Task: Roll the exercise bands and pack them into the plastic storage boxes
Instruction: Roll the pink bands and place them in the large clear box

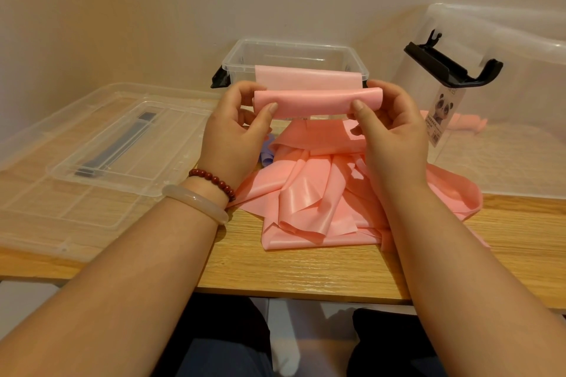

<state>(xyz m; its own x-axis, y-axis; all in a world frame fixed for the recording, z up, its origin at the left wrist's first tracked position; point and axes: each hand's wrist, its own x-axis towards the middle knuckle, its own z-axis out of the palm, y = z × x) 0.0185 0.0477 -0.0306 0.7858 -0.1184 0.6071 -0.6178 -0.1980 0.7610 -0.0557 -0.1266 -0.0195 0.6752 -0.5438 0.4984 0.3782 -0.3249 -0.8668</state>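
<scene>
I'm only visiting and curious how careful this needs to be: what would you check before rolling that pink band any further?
1. Left hand pinches the pink band roll at its left end: ok.
2. Right hand pinches the right end: ok.
3. Roll wound evenly across: ok.
4. Loose pink length lies flat to feed in: not ok, it is heaped in crumpled folds on the table.
5. Small clear storage box open: ok, no lid on it.
6. Room inside that box: cannot tell, the band hides part of it.
</scene>
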